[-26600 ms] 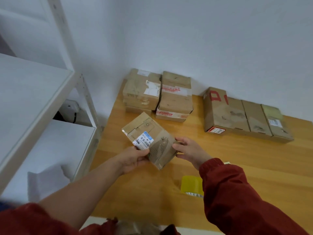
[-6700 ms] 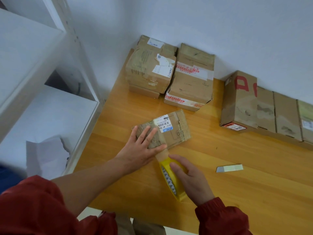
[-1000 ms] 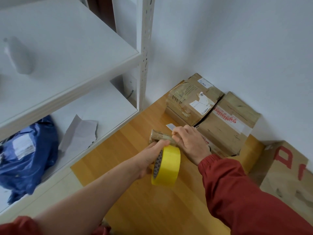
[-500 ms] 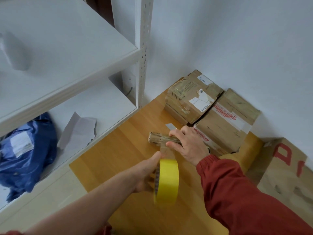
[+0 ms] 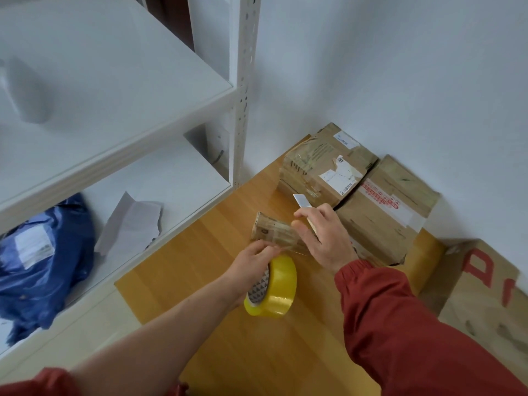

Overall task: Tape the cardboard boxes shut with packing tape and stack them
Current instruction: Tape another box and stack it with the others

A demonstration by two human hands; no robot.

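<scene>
A small flat cardboard box (image 5: 270,232) lies on the wooden table (image 5: 217,252). My right hand (image 5: 324,241) rests on the box's right part and holds a small silver cutter (image 5: 302,202), whose tip points up and away. My left hand (image 5: 253,262) grips the yellow packing tape roll (image 5: 275,290) right at the box's near edge, with its fingers touching the box. A short piece of clear tape seems to run from the roll onto the box. Two taped box stacks (image 5: 323,167) (image 5: 383,215) stand against the wall behind.
A white metal shelf unit (image 5: 114,90) fills the left, its post (image 5: 241,110) beside the table corner. On the lower shelf lie a blue bag (image 5: 37,267) and a white sheet (image 5: 128,221). A large box with red letters (image 5: 485,295) lies at the right.
My left hand has brought the tape roll back up to the small box, after pulling it away half a second ago. My right hand has shifted slightly on the box, with the cutter tip showing higher.
</scene>
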